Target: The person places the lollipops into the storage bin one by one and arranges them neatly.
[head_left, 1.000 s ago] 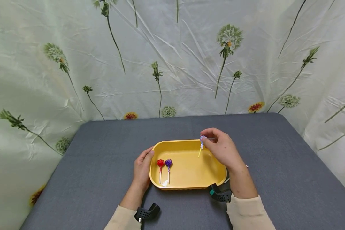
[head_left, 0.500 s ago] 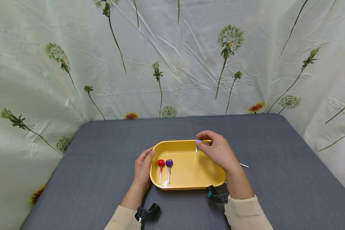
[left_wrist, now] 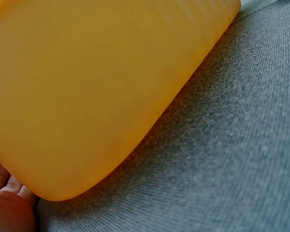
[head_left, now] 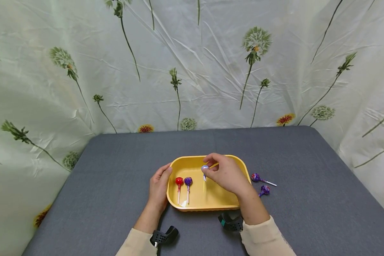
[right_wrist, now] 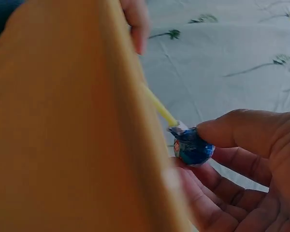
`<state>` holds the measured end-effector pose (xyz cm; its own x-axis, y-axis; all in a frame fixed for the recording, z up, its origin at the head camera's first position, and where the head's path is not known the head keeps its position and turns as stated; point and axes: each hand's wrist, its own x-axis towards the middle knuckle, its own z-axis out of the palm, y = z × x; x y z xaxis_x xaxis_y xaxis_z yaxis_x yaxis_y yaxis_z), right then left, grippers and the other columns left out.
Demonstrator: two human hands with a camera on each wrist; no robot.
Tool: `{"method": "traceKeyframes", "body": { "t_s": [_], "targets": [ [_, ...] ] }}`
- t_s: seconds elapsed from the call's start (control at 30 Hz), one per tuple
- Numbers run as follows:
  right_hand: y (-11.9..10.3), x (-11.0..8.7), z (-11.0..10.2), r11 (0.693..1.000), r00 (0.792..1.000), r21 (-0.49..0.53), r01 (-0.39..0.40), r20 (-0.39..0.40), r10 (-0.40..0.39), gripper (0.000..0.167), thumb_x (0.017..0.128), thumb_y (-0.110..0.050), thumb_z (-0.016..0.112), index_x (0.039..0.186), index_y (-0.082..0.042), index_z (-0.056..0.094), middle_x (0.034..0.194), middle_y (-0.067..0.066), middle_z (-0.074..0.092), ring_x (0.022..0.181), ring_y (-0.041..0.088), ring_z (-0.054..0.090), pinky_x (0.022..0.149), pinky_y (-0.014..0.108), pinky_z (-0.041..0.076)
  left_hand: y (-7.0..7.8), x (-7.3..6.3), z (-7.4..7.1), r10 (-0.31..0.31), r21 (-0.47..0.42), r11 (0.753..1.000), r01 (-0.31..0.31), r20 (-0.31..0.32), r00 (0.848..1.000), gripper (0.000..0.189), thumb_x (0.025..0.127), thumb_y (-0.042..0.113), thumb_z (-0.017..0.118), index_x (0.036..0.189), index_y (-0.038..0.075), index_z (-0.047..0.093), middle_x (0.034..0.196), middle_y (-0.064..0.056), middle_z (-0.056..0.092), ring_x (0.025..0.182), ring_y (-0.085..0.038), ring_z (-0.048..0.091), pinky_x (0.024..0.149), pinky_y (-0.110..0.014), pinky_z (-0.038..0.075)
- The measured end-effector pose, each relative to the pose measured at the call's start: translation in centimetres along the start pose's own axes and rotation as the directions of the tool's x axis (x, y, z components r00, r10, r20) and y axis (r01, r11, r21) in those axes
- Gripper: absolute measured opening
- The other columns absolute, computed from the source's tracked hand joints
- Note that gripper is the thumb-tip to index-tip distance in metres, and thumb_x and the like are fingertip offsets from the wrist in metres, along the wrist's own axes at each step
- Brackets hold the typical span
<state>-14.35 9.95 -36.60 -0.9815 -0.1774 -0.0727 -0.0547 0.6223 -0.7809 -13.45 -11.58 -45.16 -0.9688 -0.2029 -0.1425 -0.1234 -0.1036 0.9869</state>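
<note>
My right hand (head_left: pixel 227 174) pinches a lollipop (head_left: pixel 205 168) in a blue wrapper by its candy head, over the yellow tray (head_left: pixel 211 207). Its yellow stick (right_wrist: pixel 160 107) points down toward the tray floor in the head view. My left hand (head_left: pixel 159 185) grips the tray's left end, thumb at the rim; in the left wrist view its fingers (left_wrist: pixel 9 203) show at the tray's corner. Inside the tray, on the left, a red lollipop (head_left: pixel 179 181) and a purple lollipop (head_left: pixel 188 181) lie side by side, sticks toward me.
Right of the tray, a purple-wrapped lollipop (head_left: pixel 256 177) with a white stick lies on the grey table (head_left: pixel 307 199). Another purple lollipop (head_left: pixel 265 190) lies nearer, its stick hidden behind the right forearm. A flowered cloth (head_left: pixel 204 71) hangs behind the table.
My right hand has moved left and toward me with the blue lollipop, from the tray's far right rim to over its middle. Two lollipops behind the forearm have come into view. The left hand stays.
</note>
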Motion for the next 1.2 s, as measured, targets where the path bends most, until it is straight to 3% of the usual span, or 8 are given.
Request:
{"method": "traceKeyframes", "body": {
  "t_s": [0.43,0.73,1.2],
  "targets": [
    [0.1,0.4,2.7,0.99,0.996,-0.111,0.091,0.023,-0.089,0.015,0.092,-0.017,0.076,0.106,-0.013,0.073,0.095,-0.002,0.073,0.088,0.014,0.066,0.079,0.033,0.056,0.0,0.0,0.0,0.012,-0.024,1.0,-0.013,-0.005,1.0,0.042,0.106,0.027,0.052,0.138,0.001,0.059,0.14,-0.02,0.061,0.124,-0.023,0.063,0.099,-0.024,0.057],
    [0.3,0.8,3.3,0.983,0.997,-0.166,0.078,0.017,-0.077,0.014,0.092,-0.017,0.076,0.105,-0.013,0.072,0.096,-0.001,0.073,0.092,0.017,0.067,0.084,0.037,0.057,0.0,0.1,0.0,0.009,-0.036,0.999,-0.009,-0.006,1.0,0.041,0.106,0.027,0.053,0.138,0.001,0.06,0.14,-0.018,0.061,0.118,-0.015,0.064,0.097,-0.022,0.057],
    [0.5,1.0,3.9,0.968,0.999,-0.245,0.051,0.019,-0.048,0.014,0.091,-0.018,0.078,0.103,-0.014,0.071,0.097,0.0,0.074,0.091,0.019,0.066,0.085,0.038,0.057,0.1,0.0,0.0,0.018,-0.037,0.999,-0.018,-0.001,1.0,0.042,0.106,0.027,0.053,0.138,0.001,0.06,0.14,-0.019,0.061,0.117,-0.015,0.065,0.097,-0.022,0.057]
  ]
}}
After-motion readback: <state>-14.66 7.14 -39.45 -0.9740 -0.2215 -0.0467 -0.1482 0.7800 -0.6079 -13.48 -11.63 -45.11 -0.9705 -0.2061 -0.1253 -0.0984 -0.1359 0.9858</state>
